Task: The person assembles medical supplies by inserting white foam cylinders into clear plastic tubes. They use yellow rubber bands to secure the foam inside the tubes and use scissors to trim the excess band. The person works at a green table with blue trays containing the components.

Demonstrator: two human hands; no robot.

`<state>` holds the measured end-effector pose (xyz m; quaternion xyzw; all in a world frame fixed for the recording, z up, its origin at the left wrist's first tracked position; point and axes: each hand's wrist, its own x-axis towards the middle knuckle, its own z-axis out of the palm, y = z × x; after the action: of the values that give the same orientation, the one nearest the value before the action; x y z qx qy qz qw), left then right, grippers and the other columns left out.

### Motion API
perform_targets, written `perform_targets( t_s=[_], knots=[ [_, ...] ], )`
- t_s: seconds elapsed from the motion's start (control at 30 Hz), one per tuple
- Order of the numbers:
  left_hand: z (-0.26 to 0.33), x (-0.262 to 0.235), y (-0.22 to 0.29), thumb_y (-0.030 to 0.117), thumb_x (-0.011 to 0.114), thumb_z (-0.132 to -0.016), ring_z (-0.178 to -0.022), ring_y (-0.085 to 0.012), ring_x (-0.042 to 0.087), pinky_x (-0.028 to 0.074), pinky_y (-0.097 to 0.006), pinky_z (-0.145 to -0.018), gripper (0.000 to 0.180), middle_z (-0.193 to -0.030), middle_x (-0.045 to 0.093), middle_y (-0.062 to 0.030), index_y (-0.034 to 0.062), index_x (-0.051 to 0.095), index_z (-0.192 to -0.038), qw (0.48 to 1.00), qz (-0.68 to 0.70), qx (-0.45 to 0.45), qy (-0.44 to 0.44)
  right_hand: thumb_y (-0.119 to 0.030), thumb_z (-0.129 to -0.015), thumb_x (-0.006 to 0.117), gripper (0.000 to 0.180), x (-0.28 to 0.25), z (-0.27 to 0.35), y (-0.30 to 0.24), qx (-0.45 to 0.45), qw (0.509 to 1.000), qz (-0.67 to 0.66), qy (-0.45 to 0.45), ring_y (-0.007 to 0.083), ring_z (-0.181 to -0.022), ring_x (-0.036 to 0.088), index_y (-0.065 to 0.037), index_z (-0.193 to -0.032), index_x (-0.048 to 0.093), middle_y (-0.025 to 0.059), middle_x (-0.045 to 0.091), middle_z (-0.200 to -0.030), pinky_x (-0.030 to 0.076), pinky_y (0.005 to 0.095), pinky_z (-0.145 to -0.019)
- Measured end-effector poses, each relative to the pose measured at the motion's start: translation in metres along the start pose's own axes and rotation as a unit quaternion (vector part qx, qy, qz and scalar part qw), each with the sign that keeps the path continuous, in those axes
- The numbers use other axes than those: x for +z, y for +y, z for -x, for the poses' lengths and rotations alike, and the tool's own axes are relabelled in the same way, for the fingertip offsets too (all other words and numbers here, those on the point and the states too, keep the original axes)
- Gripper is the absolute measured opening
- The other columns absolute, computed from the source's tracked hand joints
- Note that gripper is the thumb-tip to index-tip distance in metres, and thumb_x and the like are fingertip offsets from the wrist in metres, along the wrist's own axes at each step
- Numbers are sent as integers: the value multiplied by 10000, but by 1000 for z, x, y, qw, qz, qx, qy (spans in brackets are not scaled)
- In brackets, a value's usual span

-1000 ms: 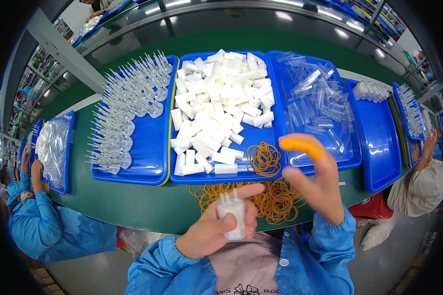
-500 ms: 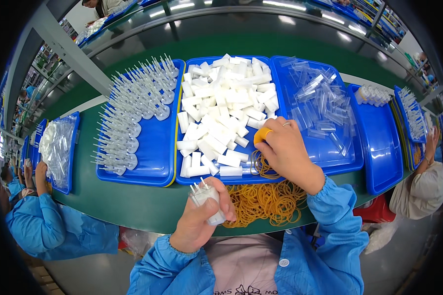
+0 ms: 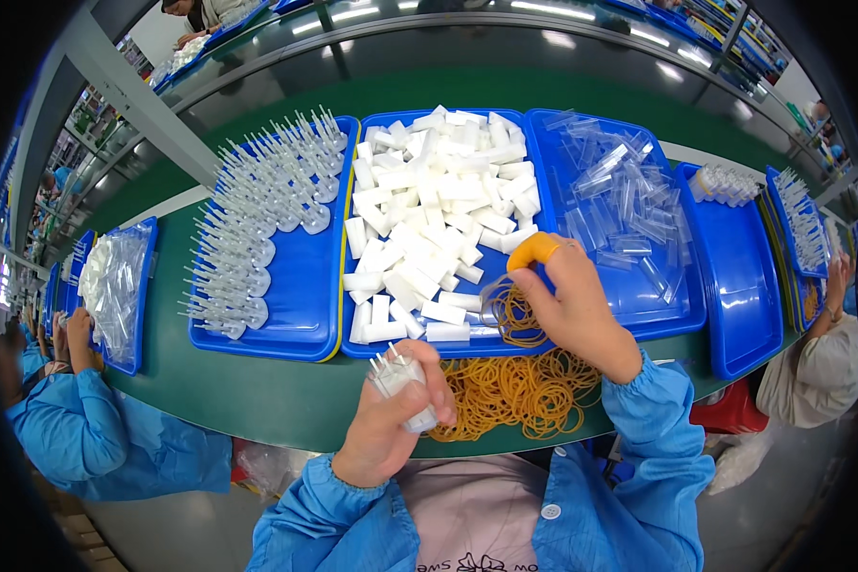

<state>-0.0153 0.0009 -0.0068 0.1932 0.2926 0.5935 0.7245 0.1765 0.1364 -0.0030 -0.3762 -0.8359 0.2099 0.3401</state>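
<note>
My left hand grips a small bundle of clear and white plastic pieces, held upright over the table's near edge. My right hand, with an orange finger cot on one finger, reaches into the front right corner of the middle blue tray. Its fingertips pinch a small cluster of yellow rubber bands lying there. A bigger heap of rubber bands lies on the green table between my hands. The middle tray is full of white plastic blocks.
A blue tray on the left holds rows of clear nozzle-like parts. A blue tray on the right holds clear plastic tubes, with another blue tray beyond it. Co-workers in blue sit at far left and far right.
My right hand has come down from above the table and forward into the middle tray, onto the rubber bands. My left hand with the bundle has shifted slightly left.
</note>
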Motion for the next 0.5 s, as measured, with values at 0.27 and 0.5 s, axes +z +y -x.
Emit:
perform_targets(
  t_s=[0.27, 0.5],
  knots=[
    [-21, 29, 7, 21, 762, -700, -681, -75, 534, 435, -195, -619, 920, -775, 568, -28, 45, 216, -1441, 960, -276, 34, -33, -32, -811, 589, 248, -17, 2, -46, 3, 995, -93, 23, 275, -767, 530, -45, -1059, 593, 88, 572, -817, 396, 351, -717],
    [-17, 19, 4, 130, 774, -733, -759, -47, 531, 443, -196, -647, 341, -824, 557, 11, 74, 534, -968, 970, -162, -15, -182, 12, -797, 554, 278, -49, 16, -99, 254, 754, -605, -27, 157, -768, 550, 12, -1075, 556, 60, 569, -853, 454, 278, -724]
  ],
)
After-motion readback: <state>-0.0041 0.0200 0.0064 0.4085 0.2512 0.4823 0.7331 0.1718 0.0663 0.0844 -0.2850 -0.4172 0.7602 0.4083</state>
